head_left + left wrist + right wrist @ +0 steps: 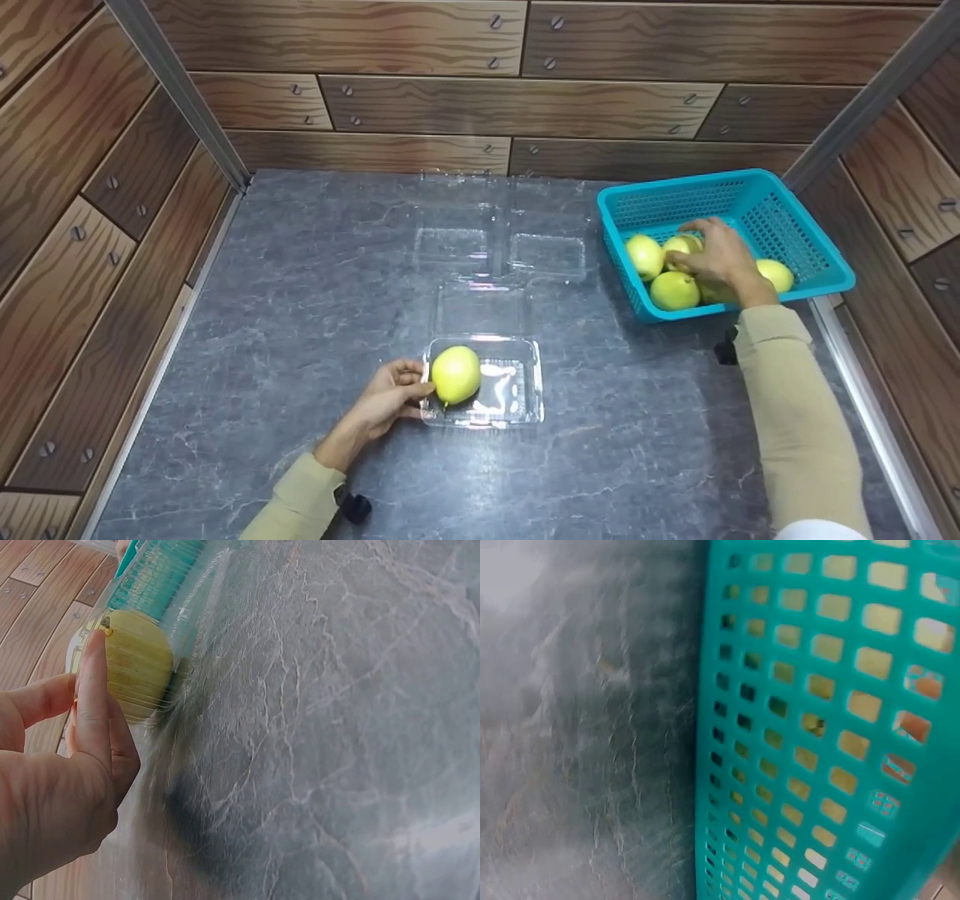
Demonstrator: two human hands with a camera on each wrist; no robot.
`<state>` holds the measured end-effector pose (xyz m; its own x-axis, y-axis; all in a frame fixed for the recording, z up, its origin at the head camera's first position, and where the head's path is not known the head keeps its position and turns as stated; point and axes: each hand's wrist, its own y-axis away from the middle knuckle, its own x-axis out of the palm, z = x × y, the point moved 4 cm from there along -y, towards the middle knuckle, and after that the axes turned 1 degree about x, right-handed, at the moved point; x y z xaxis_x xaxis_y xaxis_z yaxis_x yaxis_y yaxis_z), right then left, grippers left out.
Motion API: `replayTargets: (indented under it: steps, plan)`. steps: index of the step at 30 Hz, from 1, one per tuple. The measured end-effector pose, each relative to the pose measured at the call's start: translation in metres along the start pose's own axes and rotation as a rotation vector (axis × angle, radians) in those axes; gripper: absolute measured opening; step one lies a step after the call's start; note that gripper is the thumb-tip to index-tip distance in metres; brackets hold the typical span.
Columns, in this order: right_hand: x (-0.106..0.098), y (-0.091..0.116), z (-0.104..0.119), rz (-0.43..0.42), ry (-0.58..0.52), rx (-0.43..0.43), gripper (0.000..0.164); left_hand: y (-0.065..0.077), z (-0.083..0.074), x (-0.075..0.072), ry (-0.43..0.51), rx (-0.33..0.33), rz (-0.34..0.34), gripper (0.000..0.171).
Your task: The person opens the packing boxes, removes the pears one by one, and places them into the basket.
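Observation:
A clear plastic clamshell container (517, 418) lies with its lid folded back, a yellow-green pear (456, 373) in its left half. My left hand (386, 397) pinches the container's left edge between thumb and fingers; in the left wrist view the pear (139, 664) shows through the plastic wall beside the fingertips. Over at the right, my right hand (718, 259) reaches into a teal basket (814, 281), thumb and fingers around a pear (681, 246). Several other pears (675, 291) lie about it. The basket's slotted wall (780, 727) mostly hides that hand in the right wrist view.
Two more clear containers (450, 244) (547, 251) stand behind the first, their outlines faint. Wood-patterned panels (420, 105) wall the grey marbled table (300, 300) at the back and both sides. The basket sits by the right wall.

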<state>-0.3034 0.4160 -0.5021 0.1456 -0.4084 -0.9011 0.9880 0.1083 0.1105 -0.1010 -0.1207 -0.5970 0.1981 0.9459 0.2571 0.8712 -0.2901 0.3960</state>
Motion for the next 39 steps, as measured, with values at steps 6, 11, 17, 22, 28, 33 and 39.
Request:
replayTargets:
  steps: [6, 11, 17, 22, 28, 33, 39]
  plan:
    - [-0.005, 0.005, 0.010, -0.052, -0.007, -0.033, 0.070, 0.000, 0.000, -0.001, 0.004, 0.000, 0.003, 0.025]
    - [-0.008, 0.011, 0.023, -0.106, -0.035, -0.076, 0.068, 0.000, 0.000, -0.001, 0.001, 0.001, -0.001, 0.026]
    - [-0.006, 0.020, 0.044, -0.143, -0.067, -0.142, 0.067, 0.000, 0.001, -0.002, -0.011, -0.005, -0.007, 0.026]
    - [-0.002, 0.028, 0.063, -0.184, -0.045, -0.222, 0.064, 0.001, 0.000, -0.001, -0.002, -0.007, 0.001, 0.026]
    - [-0.003, 0.040, 0.093, -0.236, -0.009, -0.340, 0.064, 0.001, -0.001, 0.000, -0.003, -0.001, 0.012, 0.025]
    - [-0.001, 0.054, 0.120, -0.263, 0.003, -0.452, 0.066, 0.000, -0.001, 0.000, -0.002, 0.004, 0.017, 0.024]
    - [0.009, 0.069, 0.151, -0.260, 0.021, -0.570, 0.071, 0.001, -0.001, 0.000, -0.004, 0.003, 0.009, 0.025]
